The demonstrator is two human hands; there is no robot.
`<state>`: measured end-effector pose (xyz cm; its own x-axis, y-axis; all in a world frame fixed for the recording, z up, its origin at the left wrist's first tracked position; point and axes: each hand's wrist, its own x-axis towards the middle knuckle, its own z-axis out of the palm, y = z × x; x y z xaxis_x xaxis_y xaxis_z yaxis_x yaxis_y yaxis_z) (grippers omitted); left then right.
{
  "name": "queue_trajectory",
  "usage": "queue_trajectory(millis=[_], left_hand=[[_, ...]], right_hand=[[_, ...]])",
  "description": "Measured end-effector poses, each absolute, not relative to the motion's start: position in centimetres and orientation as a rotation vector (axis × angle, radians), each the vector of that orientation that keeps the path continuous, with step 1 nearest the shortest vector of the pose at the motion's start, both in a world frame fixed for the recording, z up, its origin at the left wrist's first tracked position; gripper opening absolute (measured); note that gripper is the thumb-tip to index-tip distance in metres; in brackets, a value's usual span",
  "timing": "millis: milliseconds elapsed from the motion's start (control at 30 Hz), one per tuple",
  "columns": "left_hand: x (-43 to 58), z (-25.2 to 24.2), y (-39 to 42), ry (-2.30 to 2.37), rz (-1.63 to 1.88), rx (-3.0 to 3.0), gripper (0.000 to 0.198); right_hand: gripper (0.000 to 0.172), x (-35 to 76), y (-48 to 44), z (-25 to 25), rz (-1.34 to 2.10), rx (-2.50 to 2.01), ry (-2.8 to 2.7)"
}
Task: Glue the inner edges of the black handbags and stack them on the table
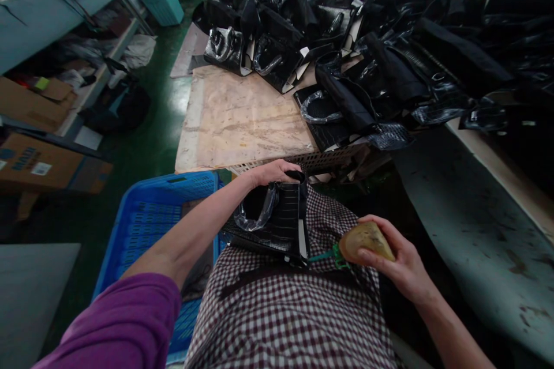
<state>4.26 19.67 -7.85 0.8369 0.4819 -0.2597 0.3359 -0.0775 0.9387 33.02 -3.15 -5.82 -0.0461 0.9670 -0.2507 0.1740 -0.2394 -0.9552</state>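
A black crocodile-patterned handbag rests on my lap, its handle wrapped in clear plastic. My left hand is closed on the bag's upper edge, where a dark strip shows by the fingers. In my right hand is a yellowish, stained squeeze bottle, tipped on its side. Its green cap and thin nozzle point left, with the tip close to the bag's lower right corner, by a white edge. Whether the tip touches the bag, I cannot tell.
Several black handbags crowd the back and right of the worktable. A blue plastic crate stands at my left. Cardboard boxes and a dark bag lie by the left shelf. A checked apron covers my lap.
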Motion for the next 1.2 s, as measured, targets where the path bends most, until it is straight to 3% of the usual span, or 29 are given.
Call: queue_trajectory(millis=[433, 767, 1200], left_hand=[[4.3, -8.0, 19.5, 0.650, 0.135, 1.698, 0.027], [4.1, -7.0, 19.3, 0.641, 0.158, 1.774, 0.023], [3.5, -3.8, 16.2, 0.720, 0.248, 2.172, 0.012]], right_hand=[[0.052, 32.1, -2.9, -7.2, 0.962, -1.451, -1.328], [0.049, 33.5, -3.6, -5.9, 1.395, -1.518, -1.254], [0.055, 33.1, -4.0, -7.9, 1.092, -1.612, -0.949]])
